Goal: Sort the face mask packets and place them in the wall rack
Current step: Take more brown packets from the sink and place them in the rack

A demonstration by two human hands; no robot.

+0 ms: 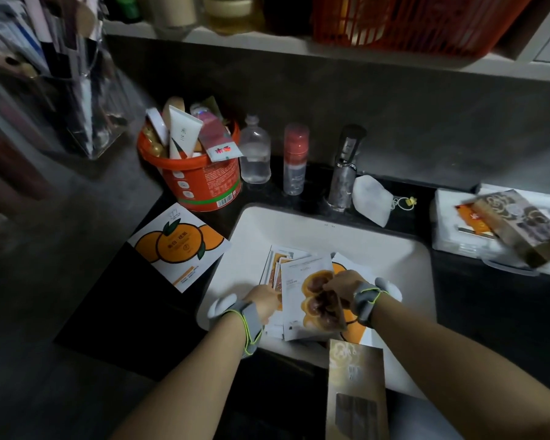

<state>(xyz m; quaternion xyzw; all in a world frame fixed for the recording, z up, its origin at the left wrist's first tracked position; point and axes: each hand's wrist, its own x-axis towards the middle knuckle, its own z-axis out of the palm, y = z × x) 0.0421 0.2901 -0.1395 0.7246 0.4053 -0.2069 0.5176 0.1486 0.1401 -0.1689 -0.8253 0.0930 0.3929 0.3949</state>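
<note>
A pile of face mask packets (277,265) lies in the white sink (394,258). The right hand (342,285) pinches the top packet (299,274) with bunched fingers. The left hand (264,300) meets its left edge, but I cannot tell its grip. 1 orange-print packet (178,246) lies on the dark counter (124,312), near a red bucket (204,182).

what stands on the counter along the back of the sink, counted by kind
red tub: 1
bottles: 2
tap: 1
white pouch: 1
total: 5
</note>
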